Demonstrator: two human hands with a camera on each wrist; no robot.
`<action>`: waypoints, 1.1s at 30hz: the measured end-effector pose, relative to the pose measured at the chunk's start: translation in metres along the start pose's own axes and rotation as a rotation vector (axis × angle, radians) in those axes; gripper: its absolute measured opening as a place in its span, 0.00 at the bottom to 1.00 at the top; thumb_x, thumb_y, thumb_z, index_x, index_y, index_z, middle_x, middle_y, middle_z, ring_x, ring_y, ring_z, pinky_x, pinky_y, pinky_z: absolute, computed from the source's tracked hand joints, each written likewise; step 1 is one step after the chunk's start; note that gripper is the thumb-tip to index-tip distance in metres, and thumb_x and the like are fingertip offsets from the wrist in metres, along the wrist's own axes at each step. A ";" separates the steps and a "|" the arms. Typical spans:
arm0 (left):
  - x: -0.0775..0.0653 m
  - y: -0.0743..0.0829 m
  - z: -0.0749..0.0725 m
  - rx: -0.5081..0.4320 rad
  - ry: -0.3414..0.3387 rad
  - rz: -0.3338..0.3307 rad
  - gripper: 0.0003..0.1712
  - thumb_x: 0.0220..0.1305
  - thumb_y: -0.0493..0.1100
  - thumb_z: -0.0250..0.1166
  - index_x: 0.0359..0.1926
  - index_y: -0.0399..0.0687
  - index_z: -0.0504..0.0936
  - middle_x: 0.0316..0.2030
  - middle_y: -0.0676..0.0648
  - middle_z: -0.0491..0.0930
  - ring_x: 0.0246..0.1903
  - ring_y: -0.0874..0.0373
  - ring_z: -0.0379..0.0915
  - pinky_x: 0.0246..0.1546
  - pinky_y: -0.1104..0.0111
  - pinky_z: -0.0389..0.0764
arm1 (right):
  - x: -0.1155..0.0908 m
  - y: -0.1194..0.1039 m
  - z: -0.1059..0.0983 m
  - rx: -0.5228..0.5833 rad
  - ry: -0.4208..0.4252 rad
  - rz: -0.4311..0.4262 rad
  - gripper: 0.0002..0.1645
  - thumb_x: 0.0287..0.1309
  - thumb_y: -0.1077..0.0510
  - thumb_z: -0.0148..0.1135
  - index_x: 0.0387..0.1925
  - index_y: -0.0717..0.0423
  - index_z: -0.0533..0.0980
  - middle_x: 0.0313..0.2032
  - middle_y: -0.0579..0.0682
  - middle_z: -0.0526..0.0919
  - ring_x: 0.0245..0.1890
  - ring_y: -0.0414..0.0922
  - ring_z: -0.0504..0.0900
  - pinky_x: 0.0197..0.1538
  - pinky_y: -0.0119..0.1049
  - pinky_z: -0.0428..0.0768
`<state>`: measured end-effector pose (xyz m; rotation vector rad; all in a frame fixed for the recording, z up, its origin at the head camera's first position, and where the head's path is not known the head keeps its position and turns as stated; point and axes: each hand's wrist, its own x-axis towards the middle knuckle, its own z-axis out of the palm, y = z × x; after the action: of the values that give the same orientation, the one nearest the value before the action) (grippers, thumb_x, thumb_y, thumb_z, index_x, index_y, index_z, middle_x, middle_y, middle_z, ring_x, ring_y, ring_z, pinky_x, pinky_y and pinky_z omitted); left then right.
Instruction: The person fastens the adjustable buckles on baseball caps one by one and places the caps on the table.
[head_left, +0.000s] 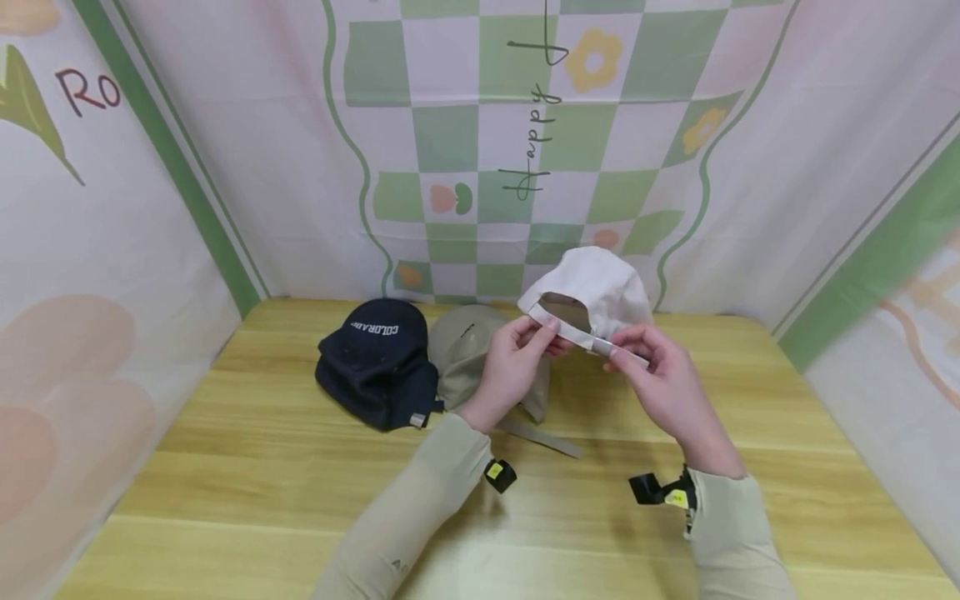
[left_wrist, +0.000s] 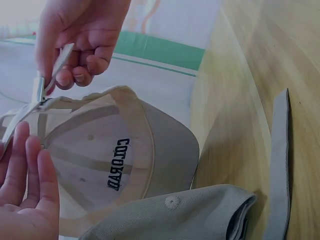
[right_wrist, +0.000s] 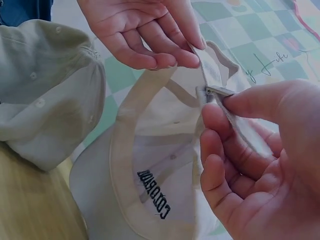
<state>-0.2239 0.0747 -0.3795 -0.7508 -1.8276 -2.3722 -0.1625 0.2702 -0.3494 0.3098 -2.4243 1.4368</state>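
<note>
A white baseball cap is held up over the back of the table, its rear opening facing me. My left hand pinches the cap's back strap between thumb and fingers. At the strap's other side, my right hand pinches the metal buckle, and the strap's free tail lies among its fingers. Inside the crown, dark reversed lettering shows in both wrist views. Behind my left hand sits a khaki cap, partly hidden by that hand.
A dark navy cap with white lettering lies left of the khaki one on the wooden table. The khaki cap's long strap stretches over the tabletop. A patterned cloth hangs behind the table.
</note>
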 end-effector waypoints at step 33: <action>-0.004 -0.003 0.001 0.010 0.039 -0.040 0.10 0.70 0.34 0.67 0.37 0.26 0.83 0.34 0.31 0.84 0.29 0.60 0.81 0.39 0.66 0.85 | 0.004 0.003 0.012 0.155 0.215 -0.004 0.04 0.69 0.70 0.60 0.40 0.71 0.77 0.37 0.49 0.83 0.33 0.43 0.83 0.35 0.26 0.82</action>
<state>-0.2205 0.0751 -0.3835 -0.6676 -1.8555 -2.3821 -0.1690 0.2608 -0.3561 0.1840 -2.1470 1.5728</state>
